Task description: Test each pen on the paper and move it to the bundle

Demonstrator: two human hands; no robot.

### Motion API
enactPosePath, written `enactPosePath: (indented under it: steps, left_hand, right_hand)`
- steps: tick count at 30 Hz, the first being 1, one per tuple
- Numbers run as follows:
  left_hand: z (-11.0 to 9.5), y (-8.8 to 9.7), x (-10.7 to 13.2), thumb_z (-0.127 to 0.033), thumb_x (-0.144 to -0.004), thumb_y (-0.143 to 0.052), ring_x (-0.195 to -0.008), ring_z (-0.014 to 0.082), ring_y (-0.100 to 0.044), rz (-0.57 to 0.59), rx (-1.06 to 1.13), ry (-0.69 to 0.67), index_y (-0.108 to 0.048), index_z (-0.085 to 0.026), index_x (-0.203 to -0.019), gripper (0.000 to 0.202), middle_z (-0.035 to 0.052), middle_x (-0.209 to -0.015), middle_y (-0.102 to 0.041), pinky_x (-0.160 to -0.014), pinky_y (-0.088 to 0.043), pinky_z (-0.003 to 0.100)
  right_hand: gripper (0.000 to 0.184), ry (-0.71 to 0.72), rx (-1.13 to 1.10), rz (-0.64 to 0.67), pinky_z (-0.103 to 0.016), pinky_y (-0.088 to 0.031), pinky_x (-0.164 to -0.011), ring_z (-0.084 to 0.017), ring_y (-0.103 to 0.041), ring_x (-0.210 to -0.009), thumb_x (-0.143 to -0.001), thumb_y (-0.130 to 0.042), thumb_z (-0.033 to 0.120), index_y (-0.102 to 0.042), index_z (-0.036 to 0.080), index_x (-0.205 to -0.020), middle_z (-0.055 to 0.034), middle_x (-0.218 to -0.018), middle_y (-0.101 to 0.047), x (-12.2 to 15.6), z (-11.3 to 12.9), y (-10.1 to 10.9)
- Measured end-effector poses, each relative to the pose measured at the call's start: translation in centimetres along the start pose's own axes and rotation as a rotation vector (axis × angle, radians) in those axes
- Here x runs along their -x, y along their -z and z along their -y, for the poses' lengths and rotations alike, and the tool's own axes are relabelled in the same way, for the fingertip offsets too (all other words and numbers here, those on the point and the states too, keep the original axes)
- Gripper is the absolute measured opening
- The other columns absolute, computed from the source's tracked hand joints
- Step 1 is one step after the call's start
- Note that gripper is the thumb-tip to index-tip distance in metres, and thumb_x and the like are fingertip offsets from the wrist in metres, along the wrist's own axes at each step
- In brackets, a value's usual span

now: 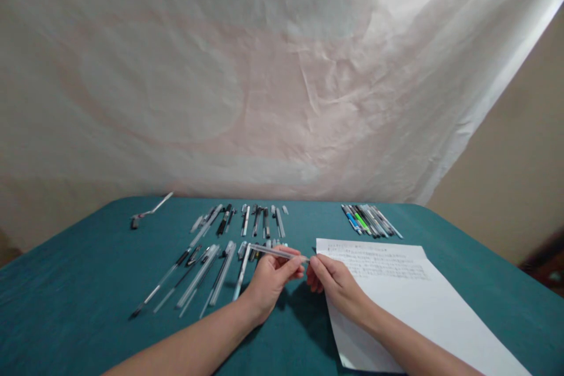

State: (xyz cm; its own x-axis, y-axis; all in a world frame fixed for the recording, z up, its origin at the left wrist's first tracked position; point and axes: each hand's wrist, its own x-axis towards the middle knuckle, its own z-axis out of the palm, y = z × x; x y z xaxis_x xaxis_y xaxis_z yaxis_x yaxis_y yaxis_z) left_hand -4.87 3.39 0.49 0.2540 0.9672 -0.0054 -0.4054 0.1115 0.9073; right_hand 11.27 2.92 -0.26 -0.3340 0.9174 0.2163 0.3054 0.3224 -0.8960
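Between thumb and fingers, my left hand grips a clear pen barrel, which points up and to the left. Close beside it, my right hand pinches the barrel's right end, where a small tip shows; whether it holds a separate small part there is too small to tell. Left of my hands lie loose pen parts, among them clear barrels, thin refills and a white patterned pen. My right wrist is over a sheet of paper with handwritten lines at its top.
Farther back lies a row of pens and caps. At the back right is a bundle of pens, one bright green. A thin white item with a dark end sits at the back left. A pale sheet hangs behind the green tabletop.
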Motion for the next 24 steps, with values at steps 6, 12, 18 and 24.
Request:
enactPosePath:
  steps: [6, 12, 18, 24]
  left_hand:
    - [0.06, 0.16, -0.11, -0.027, -0.07, -0.07, -0.065, 0.0092, -0.056, -0.008, -0.012, -0.011, -0.057, -0.012, -0.087, 0.026, -0.0003, -0.071, -0.061, -0.065, -0.047, 0.021]
    - [0.26, 0.17, -0.06, -0.029, -0.071, -0.07, -0.064, 0.0097, -0.057, 0.013, -0.041, -0.019, -0.057, -0.012, -0.087, 0.027, -0.0001, -0.07, -0.061, -0.064, -0.047, 0.022]
    - [0.18, 0.15, -0.08, -0.029, -0.07, -0.07, -0.064, 0.0091, -0.057, -0.018, -0.021, -0.006, -0.056, -0.013, -0.087, 0.027, -0.0006, -0.07, -0.061, -0.064, -0.047, 0.021]
    - [0.31, 0.32, -0.09, -0.029, -0.072, -0.069, -0.064, 0.0098, -0.057, 0.021, -0.092, -0.023, -0.056, -0.013, -0.087, 0.026, -0.0008, -0.069, -0.061, -0.064, -0.047, 0.021]
  right_hand:
    - [0.021, 0.032, -0.008, -0.051, -0.022, -0.044, -0.055, -0.011, -0.055, -0.061, -0.088, -0.041, 0.04, -0.048, 0.019, -0.09, 0.0003, -0.075, -0.056, 0.12, 0.42, 0.08]
    - [0.037, -0.009, 0.016, -0.022, -0.023, -0.042, -0.051, -0.012, -0.054, -0.056, -0.091, -0.031, 0.043, -0.051, 0.018, -0.073, 0.0003, -0.061, -0.053, -0.01, 0.26, 0.14]
    - [0.021, 0.025, -0.004, -0.048, -0.022, -0.043, -0.053, -0.011, -0.055, -0.061, -0.088, -0.042, 0.039, -0.048, 0.02, -0.092, -0.0004, -0.077, -0.056, 0.18, 0.52, 0.13]
    - [0.033, 0.006, 0.037, -0.035, -0.023, -0.041, -0.052, -0.012, -0.053, -0.056, -0.091, -0.034, 0.042, -0.05, 0.019, -0.074, 0.0007, -0.061, -0.054, -0.05, -0.06, 0.03]
